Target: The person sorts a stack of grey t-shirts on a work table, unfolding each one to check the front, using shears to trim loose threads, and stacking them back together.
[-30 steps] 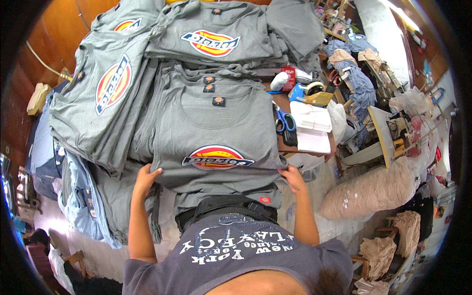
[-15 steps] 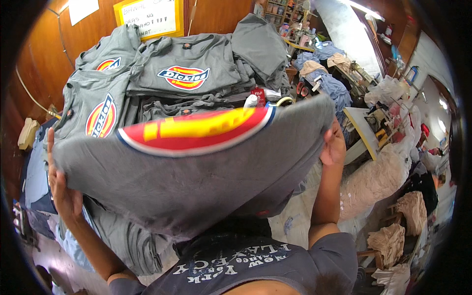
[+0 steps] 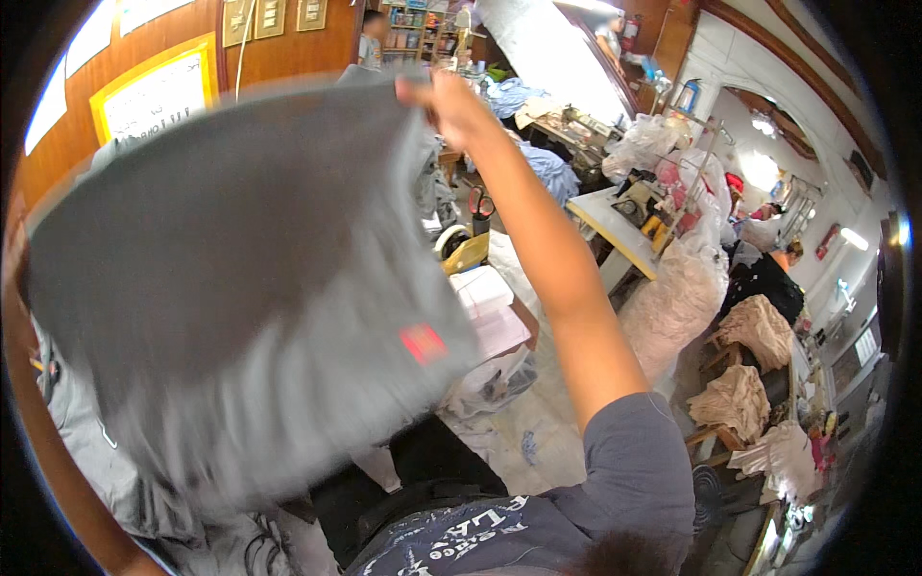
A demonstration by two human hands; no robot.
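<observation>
A grey T-shirt is stretched between my two raised hands and hangs in front of me, blurred by motion. A small red tag shows near its lower right edge. My right hand pinches the upper right corner of the cloth, its arm reaching far up. At the left rim, my left hand is closed on the other side of the shirt; it is dark and partly cut off. Behind the cloth most of the table is hidden. Below it, more grey shirts lie at the lower left.
Scissors with red and black handles and a tape dispenser stand beyond the shirt's right edge. To the right are a sewing table, a large clear bag of beige cloth and beige piles on stools. People are farther back.
Both hands have lifted the T-shirt higher and to the left in view. Its printed side no longer shows; a plain side with a red tag does. The view has swung right.
</observation>
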